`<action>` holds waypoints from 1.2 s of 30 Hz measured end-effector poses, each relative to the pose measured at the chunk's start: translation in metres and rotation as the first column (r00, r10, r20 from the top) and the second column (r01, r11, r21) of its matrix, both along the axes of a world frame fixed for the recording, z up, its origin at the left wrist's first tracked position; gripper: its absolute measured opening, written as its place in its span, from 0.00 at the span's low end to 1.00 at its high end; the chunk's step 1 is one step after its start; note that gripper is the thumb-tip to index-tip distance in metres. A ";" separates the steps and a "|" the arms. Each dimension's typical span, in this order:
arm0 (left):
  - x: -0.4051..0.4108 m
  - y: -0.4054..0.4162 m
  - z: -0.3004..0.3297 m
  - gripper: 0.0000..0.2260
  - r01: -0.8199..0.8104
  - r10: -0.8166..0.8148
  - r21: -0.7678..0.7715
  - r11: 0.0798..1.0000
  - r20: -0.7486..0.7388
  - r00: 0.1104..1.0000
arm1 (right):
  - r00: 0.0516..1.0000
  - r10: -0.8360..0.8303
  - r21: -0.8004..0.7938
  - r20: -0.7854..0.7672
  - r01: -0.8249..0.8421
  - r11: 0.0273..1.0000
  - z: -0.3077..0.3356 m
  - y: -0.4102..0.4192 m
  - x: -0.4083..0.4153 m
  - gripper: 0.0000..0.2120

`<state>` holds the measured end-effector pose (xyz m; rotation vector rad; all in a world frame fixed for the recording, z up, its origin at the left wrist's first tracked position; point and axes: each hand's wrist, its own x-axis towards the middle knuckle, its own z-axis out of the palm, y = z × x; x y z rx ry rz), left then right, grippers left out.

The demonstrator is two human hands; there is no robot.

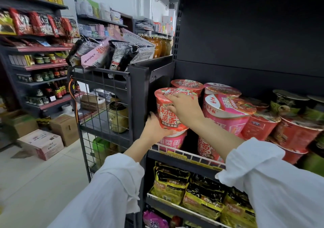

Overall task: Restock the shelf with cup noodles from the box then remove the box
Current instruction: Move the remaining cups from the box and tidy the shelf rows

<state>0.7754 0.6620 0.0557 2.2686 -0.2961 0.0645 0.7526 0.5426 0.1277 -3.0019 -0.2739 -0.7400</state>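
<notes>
1. Shop aisle with dark metal shelving on both sides and a pale tiled floor (35,178).
2. On the dark shelf (185,159) at right, behind a white wire rail, stand rows of cup noodles, pink and red ones at left and green ones further right.
3. A red-and-pink cup noodle (168,112) is held at the shelf's left end, above another pink cup (172,141) and apparently touching it.
4. The left hand (156,124) cups its base, fingers curled round the lower side; the right hand (184,108) grips its lid and upper side with curled fingers.
5. The shelf below carries yellow-and-black noodle packets (203,192).
6. A wire rack (103,108) at left has noodle bags (108,52) on top and a large jar (118,116) inside.
7. Cardboard boxes (42,143) sit on the floor.
</notes>
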 end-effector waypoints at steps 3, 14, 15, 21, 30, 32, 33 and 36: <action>-0.002 0.001 0.000 0.41 -0.009 0.008 -0.008 1.000 -0.038 0.999 | 0.998 0.021 0.032 -0.052 -0.019 0.999 0.005 0.000 -0.004 0.22; -0.043 -0.007 0.022 0.13 -0.204 0.222 -0.088 0.975 0.323 0.920 | 0.994 0.108 0.192 0.004 -0.106 0.976 0.024 -0.047 -0.052 0.17; -0.047 -0.012 0.027 0.12 -0.204 0.224 -0.093 0.975 0.382 0.897 | 0.995 0.098 0.181 0.019 -0.099 0.978 0.027 -0.056 -0.056 0.15; -0.061 -0.064 0.061 0.07 0.195 -0.182 0.038 0.980 0.574 0.799 | 0.990 -0.081 0.306 0.116 0.042 0.951 0.043 -0.112 -0.071 0.13; -0.054 -0.143 0.066 0.43 0.015 -0.483 0.633 0.774 0.576 0.660 | 0.951 -0.238 0.570 -0.200 0.310 0.761 0.015 -0.189 -0.082 0.20; -0.055 -0.149 0.054 0.46 -0.052 -0.473 0.646 0.762 0.609 0.637 | 0.951 -0.201 0.655 -0.235 0.308 0.690 0.008 -0.187 -0.089 0.22; -0.054 -0.151 0.050 0.44 -0.062 -0.453 0.627 0.777 0.624 0.636 | 0.949 -0.171 0.697 -0.266 0.312 0.645 0.002 -0.186 -0.091 0.25; -0.055 -0.153 0.046 0.36 -0.079 -0.411 0.590 0.803 0.646 0.643 | 0.924 -0.113 0.719 -0.366 0.358 0.596 -0.016 -0.183 -0.095 0.36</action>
